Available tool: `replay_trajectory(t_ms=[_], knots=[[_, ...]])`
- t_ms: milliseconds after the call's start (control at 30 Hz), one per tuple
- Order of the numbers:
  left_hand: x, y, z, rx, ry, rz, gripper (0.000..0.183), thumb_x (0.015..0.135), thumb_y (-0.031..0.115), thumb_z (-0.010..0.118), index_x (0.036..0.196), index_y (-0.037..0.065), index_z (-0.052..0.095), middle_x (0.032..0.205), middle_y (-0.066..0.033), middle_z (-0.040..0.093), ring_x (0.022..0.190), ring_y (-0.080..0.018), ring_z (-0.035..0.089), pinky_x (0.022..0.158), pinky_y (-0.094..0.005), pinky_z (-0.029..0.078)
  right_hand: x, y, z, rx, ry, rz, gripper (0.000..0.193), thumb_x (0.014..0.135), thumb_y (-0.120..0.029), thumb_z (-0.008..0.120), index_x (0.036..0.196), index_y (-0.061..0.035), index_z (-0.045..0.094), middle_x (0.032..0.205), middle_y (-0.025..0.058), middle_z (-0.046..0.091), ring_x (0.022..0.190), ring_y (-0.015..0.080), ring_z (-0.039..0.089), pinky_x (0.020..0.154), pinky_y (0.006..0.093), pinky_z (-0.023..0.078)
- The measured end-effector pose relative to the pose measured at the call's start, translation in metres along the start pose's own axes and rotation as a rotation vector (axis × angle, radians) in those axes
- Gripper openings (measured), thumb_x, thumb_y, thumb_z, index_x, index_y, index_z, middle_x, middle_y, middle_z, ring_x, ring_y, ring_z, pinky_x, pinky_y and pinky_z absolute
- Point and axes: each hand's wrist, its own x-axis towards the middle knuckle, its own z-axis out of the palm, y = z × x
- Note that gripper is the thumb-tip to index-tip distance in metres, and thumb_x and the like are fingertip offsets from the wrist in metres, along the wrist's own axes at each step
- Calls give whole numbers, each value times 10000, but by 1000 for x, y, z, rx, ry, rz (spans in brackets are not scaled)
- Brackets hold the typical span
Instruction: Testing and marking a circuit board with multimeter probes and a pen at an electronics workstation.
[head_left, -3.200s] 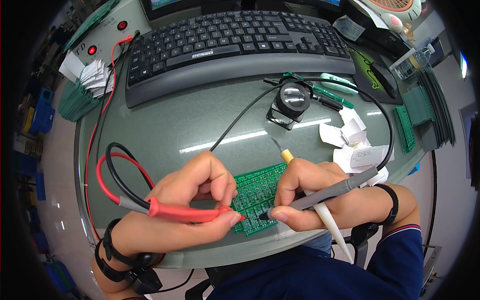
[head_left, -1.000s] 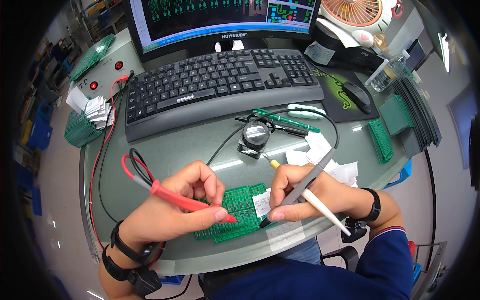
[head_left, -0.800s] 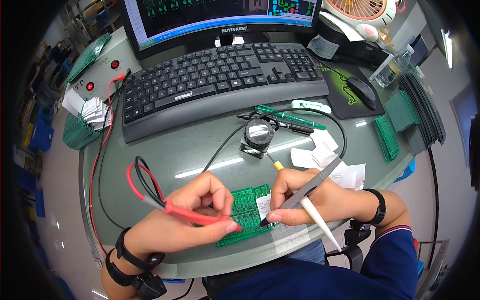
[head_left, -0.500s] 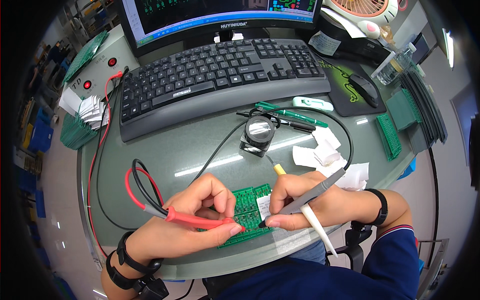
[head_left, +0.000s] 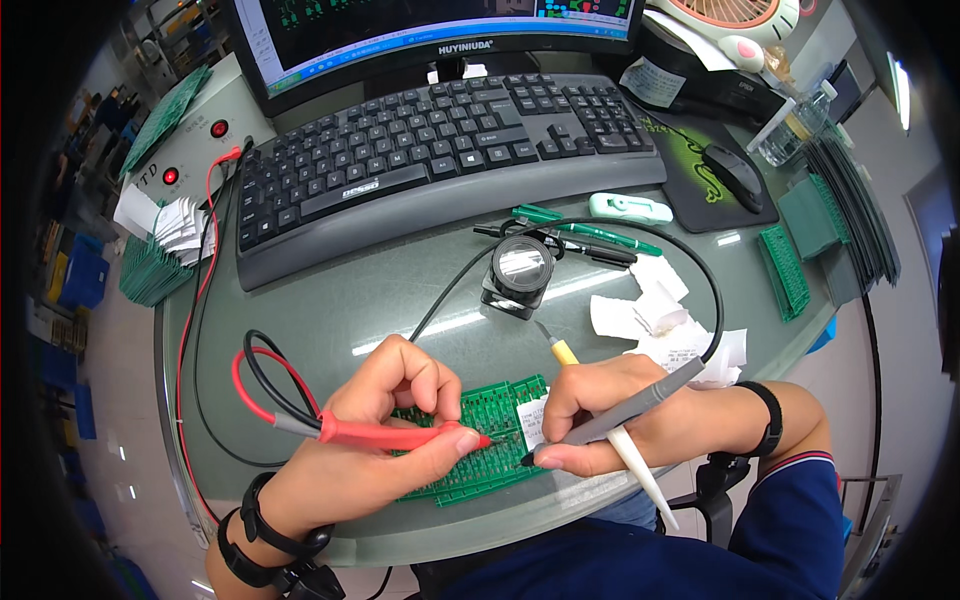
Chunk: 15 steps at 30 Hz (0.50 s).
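Probes meet on the green board [head_left: 480,440] at the table's [head_left: 400,310] near edge. Left hand [head_left: 375,445] pinches the red probe [head_left: 395,435]. Right hand [head_left: 620,420] pinches the grey probe [head_left: 625,412] and a yellow-tipped tool [head_left: 630,460].

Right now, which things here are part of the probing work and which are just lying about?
In use: green circuit board, red probe in left hand, grey probe in right hand.
Lying about: keyboard, mouse, magnifier, green pens, paper scraps.

Rounded glass-topped desk [head_left: 330,320]; pale floor [head_left: 120,400]; blue crates [head_left: 75,280] left.
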Motion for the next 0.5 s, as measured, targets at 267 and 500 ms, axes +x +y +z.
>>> replay_trajectory(t_ms=[267, 500], knots=[[4, 0, -1, 10, 4, -19, 320, 852, -22, 663, 931, 83, 370, 944, -40, 502, 869, -66, 508, 786, -252, 460, 3, 3, -2, 14, -2, 9, 213, 889, -194, 688, 848, -48, 538, 702, 58, 561, 598, 169, 546, 523, 307, 411], [0, 4, 1, 27, -17, -24, 330, 869, -19, 642, 928, 80, 333, 963, -56, 499, 885, -75, 517, 785, -245, 470, 1, 0, -1, 32, 11, -43, 196, 891, -168, 682, 845, -48, 534, 705, 53, 548, 601, 169, 538, 537, 303, 416]])
